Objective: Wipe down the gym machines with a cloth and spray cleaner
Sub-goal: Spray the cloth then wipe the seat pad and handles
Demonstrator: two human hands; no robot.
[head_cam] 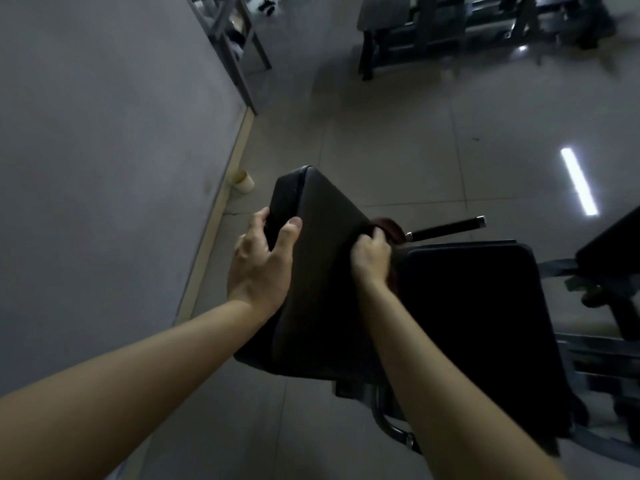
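Dim gym room with a grey tiled floor (398, 150). On the left, a plain grey wall (104, 133) with a pale strip (214, 237) along its foot. Just by that strip, a small pale cup-like thing (244, 181) on the floor, too blurry to name for sure. To the right, a bright white stripe of light (579, 181) shining on the tiles. Far off at the top, another machine (450, 26) with a grey padded seat, and at the top left a grey metal frame (235, 39) against the wall. In the middle, close up, a big black pad (322, 237), smooth and a bit shiny, tilted with its far end up. Left hand (261, 261) gripping the left edge of that pad, thumb on the top face, fingers curled round the side. Right hand (372, 259) at the right edge of the same pad, fingers bunched tight round a dark red-brown cloth (389, 226), pressing it against the pad's side. Cloth mostly hidden behind the hand, only a lump of it showing past the fingers. Beside it on the right, a second black pad (485, 306), very dark and lying flatter. Past the cloth, a black bar (446, 227) with a silver tip sticking out to the right. Below the pads, bits of grey metal legs on the floor.
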